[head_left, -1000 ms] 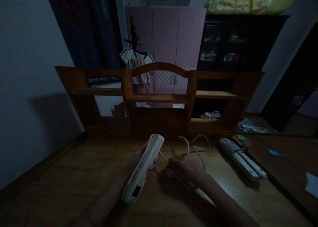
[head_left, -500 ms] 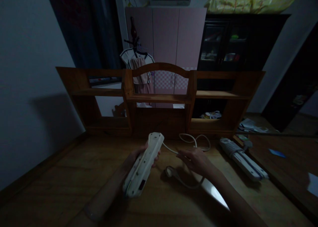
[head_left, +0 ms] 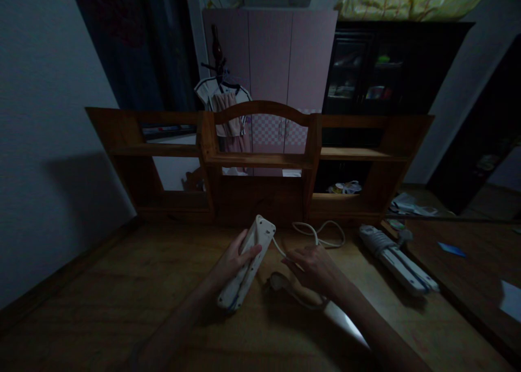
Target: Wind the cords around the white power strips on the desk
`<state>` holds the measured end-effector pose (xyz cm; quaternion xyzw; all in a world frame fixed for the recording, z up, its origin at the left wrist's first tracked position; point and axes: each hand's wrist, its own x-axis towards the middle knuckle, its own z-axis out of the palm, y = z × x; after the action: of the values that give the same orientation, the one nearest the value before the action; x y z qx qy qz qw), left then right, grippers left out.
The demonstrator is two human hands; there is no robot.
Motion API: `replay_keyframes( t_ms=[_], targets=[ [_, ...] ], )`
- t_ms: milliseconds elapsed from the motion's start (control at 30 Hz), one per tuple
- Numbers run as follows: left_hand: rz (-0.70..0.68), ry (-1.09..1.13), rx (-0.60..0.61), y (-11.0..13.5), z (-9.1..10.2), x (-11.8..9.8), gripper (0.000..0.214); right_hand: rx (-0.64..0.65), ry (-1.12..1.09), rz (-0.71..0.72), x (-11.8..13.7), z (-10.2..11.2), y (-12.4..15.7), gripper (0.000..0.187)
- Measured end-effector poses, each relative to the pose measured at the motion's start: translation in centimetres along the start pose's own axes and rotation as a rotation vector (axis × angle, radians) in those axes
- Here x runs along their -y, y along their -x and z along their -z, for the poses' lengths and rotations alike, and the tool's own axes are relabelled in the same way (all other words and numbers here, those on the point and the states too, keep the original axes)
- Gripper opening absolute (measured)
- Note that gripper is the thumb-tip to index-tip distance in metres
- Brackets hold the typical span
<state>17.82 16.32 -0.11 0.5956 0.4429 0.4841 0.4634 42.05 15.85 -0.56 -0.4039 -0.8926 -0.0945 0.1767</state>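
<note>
Power strip, white and slanted, is in the left hand above the desktop; from where I sit I can't tell whether its lower end touches the wood. That hand is wrapped around it, thumb laid across the casing. The right hand is pinching the power cord near the strip's far end, fingertips partly hidden from me.

My first worry is that short, bent run of cord: a hard pull there would, I judge, strain the point where it enters the casing, or twist the strip out of the left hand's hold. The thumb seems to do much of the securing, so a slack thumb could let the strip drop onto the desk.

Beyond the right hand, a loose cord loop lies just in front of the wooden desk hutch. If it were drawn in fast, I'd expect it to kink or cross itself. The plug, blurred to me, lies between the hands and could be dragged or knocked by a tug. The second power strip, its cord wound around it, sits near enough for a wide swing of the loop to catch it.
</note>
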Motion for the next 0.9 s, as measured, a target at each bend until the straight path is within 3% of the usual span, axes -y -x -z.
replay_keyframes(
  t_ms=[233, 433, 667, 900],
  targets=[
    [-0.135, -0.378, -0.047, 1.5, -1.9, -0.9, 0.042, 0.055, 0.061, 0.038, 1.2, 0.3, -0.3, 0.028],
    [-0.291, -0.607, -0.079, 1.7, -2.7, -0.1, 0.041, 0.033, 0.042, 0.140, 2.0, 0.2, -0.5, 0.019],
    [-0.385, -1.054, 0.041, 1.6, -2.1, 1.1, 0.057, -0.168, 0.027, 0.204, 1.5, 0.9, -0.4, 0.024],
    [-0.394, -1.213, 0.161, 2.7, -3.7, 0.8, 0.077, -0.315, -0.032, 0.213, 0.5, 2.2, -0.3, 0.027]
  ],
)
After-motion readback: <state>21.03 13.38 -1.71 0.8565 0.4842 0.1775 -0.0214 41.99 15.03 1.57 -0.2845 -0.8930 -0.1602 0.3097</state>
